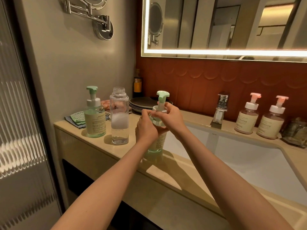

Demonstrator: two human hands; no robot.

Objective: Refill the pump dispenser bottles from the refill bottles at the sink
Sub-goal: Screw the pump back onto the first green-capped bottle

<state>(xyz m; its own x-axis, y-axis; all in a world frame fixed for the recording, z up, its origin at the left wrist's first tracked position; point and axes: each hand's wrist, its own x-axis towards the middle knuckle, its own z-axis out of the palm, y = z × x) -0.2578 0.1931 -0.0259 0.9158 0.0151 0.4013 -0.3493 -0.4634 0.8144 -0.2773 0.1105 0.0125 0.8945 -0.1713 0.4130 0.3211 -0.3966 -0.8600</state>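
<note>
As left hand [146, 128] and right hand [168, 117] grip the dispenser [157, 143], the uncapped bottle [119, 117] holds foam.

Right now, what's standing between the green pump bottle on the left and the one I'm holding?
A clear uncapped refill bottle stands there, left of the held pump bottle, in the head view.

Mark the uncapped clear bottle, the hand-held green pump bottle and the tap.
Uncapped clear bottle [119, 117]: head view, mid body.
Hand-held green pump bottle [163, 94]: head view, pump head.
Tap [220, 112]: head view, chrome body.
</note>
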